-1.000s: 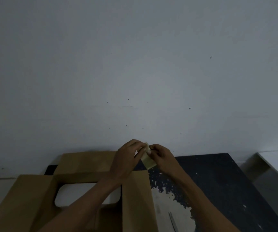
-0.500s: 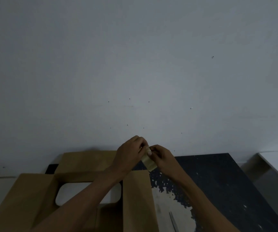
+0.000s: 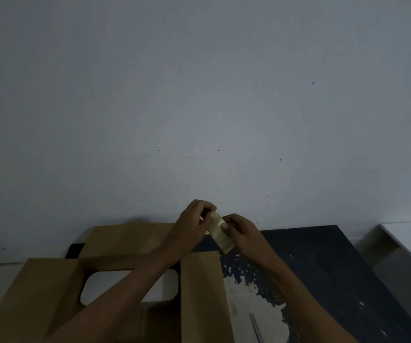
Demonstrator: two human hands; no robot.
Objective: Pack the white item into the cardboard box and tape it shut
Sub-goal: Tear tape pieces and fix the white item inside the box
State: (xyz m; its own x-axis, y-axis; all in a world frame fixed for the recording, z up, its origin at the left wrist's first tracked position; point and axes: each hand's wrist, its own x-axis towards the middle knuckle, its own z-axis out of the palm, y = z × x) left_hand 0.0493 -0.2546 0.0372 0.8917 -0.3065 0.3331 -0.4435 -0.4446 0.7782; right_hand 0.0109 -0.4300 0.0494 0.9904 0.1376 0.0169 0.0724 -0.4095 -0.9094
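A brown cardboard box (image 3: 199,293) stands open at the lower left with its flaps spread. Inside it lies the white item (image 3: 105,285), a flat thing with rounded corners, partly hidden by my left forearm. Above the box's far right corner both hands hold a roll of clear yellowish tape (image 3: 220,232). My left hand (image 3: 192,224) pinches at its upper end. My right hand (image 3: 240,231) grips the roll from the right, thumb on its face.
The box sits on a dark table (image 3: 323,263) with a worn pale patch. A thin metal blade, likely scissors (image 3: 256,328), lies on that patch near the bottom edge. A plain grey wall fills the view above. A white ledge (image 3: 410,233) is at the far right.
My left hand has lifted slightly and its fingers have shifted along the top of the tape roll. The roll now shows more of its face. The box and white item have not moved.
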